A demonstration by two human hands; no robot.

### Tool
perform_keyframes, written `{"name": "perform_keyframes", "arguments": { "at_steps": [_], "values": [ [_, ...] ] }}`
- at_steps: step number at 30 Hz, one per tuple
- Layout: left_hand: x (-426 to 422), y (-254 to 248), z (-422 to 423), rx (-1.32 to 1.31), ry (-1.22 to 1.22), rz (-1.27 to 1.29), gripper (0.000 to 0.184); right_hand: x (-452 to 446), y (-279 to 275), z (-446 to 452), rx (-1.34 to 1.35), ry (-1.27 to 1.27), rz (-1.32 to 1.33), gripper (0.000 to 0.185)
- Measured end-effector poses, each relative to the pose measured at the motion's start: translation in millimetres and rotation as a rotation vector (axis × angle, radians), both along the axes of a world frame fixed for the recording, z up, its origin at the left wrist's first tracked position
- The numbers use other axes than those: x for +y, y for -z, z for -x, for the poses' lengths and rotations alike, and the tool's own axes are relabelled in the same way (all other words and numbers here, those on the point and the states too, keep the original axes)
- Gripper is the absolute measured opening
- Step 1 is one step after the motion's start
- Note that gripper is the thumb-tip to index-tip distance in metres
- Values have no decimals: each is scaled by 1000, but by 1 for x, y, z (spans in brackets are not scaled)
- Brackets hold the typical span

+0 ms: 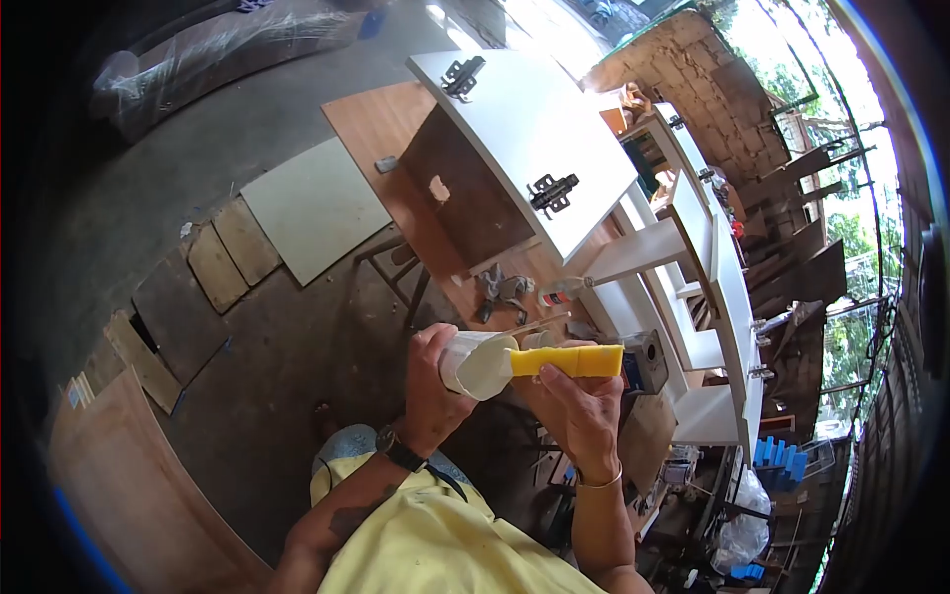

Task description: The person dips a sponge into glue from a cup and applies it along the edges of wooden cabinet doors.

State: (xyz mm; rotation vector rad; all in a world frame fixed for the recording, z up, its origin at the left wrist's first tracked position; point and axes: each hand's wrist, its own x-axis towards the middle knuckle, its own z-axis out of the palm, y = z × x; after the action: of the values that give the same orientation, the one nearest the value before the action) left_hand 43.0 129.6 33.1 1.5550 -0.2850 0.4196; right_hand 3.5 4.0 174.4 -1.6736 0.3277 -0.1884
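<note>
In the head view, my left hand (pixel 430 396) is wrapped round a white cup-like container (pixel 458 368), tilted with its mouth toward the right. My right hand (pixel 584 406) grips a long yellow piece (pixel 579 361), flat-sided like a scraper; its exact kind is unclear. The left end of this yellow piece reaches the container's rim. Whatever lies deep inside the container is hard to make out. Both hands are in front of my body, near the edge of a wooden work surface (pixel 455 287).
A white panel with dark hinges (pixel 524 129) stands on the work surface. Near it lie a bottle with a red label (pixel 564 291) and grey crumpled items (pixel 500 292). A white cabinet frame (pixel 708 247) is to the right; boards (pixel 317 208) lean at the left.
</note>
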Motion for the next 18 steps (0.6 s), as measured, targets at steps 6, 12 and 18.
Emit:
{"name": "perform_keyframes", "arguments": {
  "at_steps": [6, 12, 18],
  "values": [
    [0, 0, -5, -61, 36, -37, 81, 2, -5, 7, -70, 12, 29, 25],
    [4, -5, -7, 2, 86, -32, 81, 6, -2, 11, -92, -58, 178, 28],
    [9, -4, -10, -16, 91, -30, 82, 10, -7, 9, -154, -41, 142, 30]
  ]
}}
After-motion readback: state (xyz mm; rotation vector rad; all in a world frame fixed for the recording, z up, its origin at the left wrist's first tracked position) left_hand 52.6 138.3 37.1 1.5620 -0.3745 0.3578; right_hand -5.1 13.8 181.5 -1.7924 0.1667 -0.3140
